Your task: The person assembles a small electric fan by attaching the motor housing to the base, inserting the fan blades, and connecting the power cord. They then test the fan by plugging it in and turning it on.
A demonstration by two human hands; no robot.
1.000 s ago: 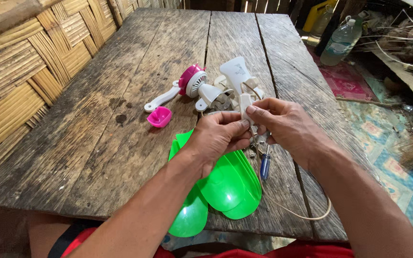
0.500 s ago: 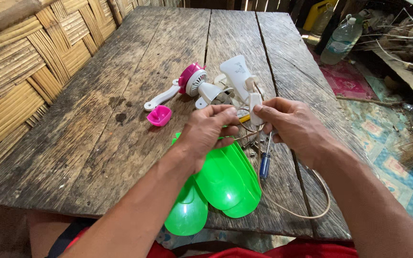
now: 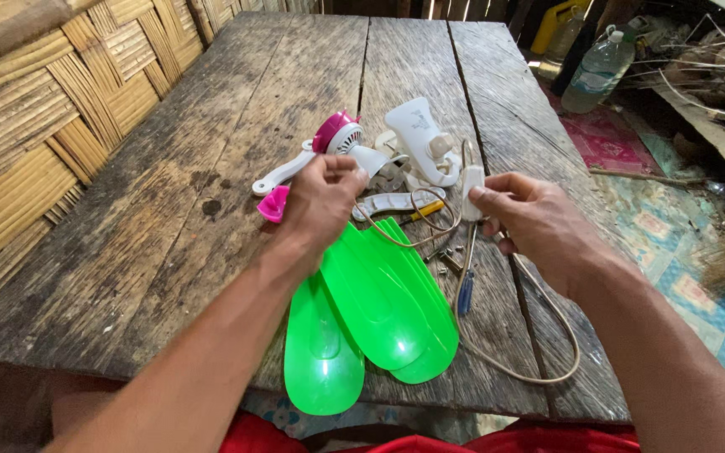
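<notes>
My right hand (image 3: 537, 220) pinches a small white switch box (image 3: 472, 186) on a beige cord (image 3: 547, 352) that loops down to the table's front edge. My left hand (image 3: 322, 200) has its fingers closed on the other end of the cord, above the bright green fan blades (image 3: 371, 315). Behind the hands lie white fan housing parts (image 3: 419, 143) and a pink-and-white motor piece (image 3: 333, 138). A small pink cap (image 3: 273, 204) rests just left of my left hand.
A blue-handled screwdriver (image 3: 466, 281) and several screws (image 3: 446, 258) lie on the weathered wooden table (image 3: 169, 235) between the hands. A woven bamboo wall (image 3: 35, 109) runs along the left. A plastic bottle (image 3: 597, 71) and a yellow container (image 3: 557, 23) stand on the floor beyond the right edge.
The hands have moved apart, pulling the cord between them. My right hand now holds the white switch box out to the right; my left drew back to the left.
</notes>
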